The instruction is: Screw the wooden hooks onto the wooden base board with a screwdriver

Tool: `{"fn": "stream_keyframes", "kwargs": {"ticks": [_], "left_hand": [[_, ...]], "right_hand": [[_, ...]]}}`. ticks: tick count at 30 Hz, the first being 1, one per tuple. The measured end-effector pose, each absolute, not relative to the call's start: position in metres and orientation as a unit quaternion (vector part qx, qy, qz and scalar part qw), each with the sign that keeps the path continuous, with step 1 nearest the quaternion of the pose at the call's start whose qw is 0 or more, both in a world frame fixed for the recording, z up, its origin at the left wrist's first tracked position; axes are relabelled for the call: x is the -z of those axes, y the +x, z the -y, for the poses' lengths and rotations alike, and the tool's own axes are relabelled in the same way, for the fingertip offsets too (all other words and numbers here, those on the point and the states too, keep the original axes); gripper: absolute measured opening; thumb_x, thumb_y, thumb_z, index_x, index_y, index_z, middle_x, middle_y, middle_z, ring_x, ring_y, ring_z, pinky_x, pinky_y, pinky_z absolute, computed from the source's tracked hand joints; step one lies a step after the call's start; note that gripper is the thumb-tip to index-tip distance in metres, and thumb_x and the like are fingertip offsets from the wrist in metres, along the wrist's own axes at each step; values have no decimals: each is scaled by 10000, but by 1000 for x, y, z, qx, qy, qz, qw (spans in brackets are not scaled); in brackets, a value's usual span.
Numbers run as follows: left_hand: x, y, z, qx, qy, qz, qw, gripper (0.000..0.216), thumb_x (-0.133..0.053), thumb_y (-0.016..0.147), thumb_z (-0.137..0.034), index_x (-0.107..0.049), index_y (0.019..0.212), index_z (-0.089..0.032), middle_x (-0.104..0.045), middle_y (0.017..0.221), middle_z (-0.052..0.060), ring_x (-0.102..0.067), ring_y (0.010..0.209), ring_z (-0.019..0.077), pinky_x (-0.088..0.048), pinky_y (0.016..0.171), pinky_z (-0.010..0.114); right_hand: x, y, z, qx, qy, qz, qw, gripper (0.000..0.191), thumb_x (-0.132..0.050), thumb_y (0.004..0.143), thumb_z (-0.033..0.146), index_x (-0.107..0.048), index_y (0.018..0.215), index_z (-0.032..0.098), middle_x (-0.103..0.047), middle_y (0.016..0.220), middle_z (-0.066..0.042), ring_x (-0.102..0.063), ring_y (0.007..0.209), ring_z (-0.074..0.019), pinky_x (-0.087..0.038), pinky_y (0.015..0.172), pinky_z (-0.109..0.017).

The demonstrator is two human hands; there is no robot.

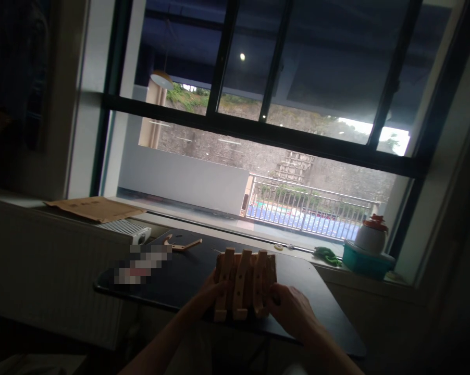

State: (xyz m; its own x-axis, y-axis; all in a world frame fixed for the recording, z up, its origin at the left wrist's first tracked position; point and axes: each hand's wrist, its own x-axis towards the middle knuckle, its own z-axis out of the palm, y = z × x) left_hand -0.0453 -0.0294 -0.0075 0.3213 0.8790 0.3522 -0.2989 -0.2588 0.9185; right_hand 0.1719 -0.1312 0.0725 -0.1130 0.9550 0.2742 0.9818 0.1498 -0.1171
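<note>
A light wooden assembly [245,281] of several slotted slats stands on the dark tabletop [180,281] in front of me. My left hand [203,299] grips its left side, fingers curled round the slats. At the right lower side, my right hand [293,310] closes on it with the fingers bent. Both hands hold the piece near the table's front edge.
Loose curved wooden pieces [182,245] lie at the table's back left. On the windowsill are a brown envelope [96,208], a white box [127,230], a green cloth [326,255] and a teal tub [366,258] with a white jar on it.
</note>
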Motion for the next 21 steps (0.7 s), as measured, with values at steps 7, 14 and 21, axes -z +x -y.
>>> {"fn": "stream_keyframes", "kwargs": {"ticks": [7,14,21], "left_hand": [[6,-46,31,-525,595,-244,557,543,-719,651,-319,-557,1146,-167,-636,1147,96,-549,1098,335,-480,871,398],[3,-45,34,-525,594,-235,563,548,-705,664,-307,-546,1169,-167,-624,1170,97,-538,1115,333,-479,878,396],[4,-45,32,-534,589,-253,552,529,-729,637,-318,-567,1110,-145,-656,1085,100,-566,1063,334,-481,855,395]], "right_hand": [[-89,159,136,108,-566,817,28,279,-487,774,69,-649,965,192,-641,1004,-92,-630,749,-199,-402,611,-278],[-89,153,135,102,-588,802,24,204,-511,773,88,-666,873,174,-671,917,-89,-639,745,-207,-397,596,-272],[-71,173,134,41,-654,744,130,187,-437,831,242,-616,838,188,-675,739,-34,-620,689,-175,-355,538,-238]]}}
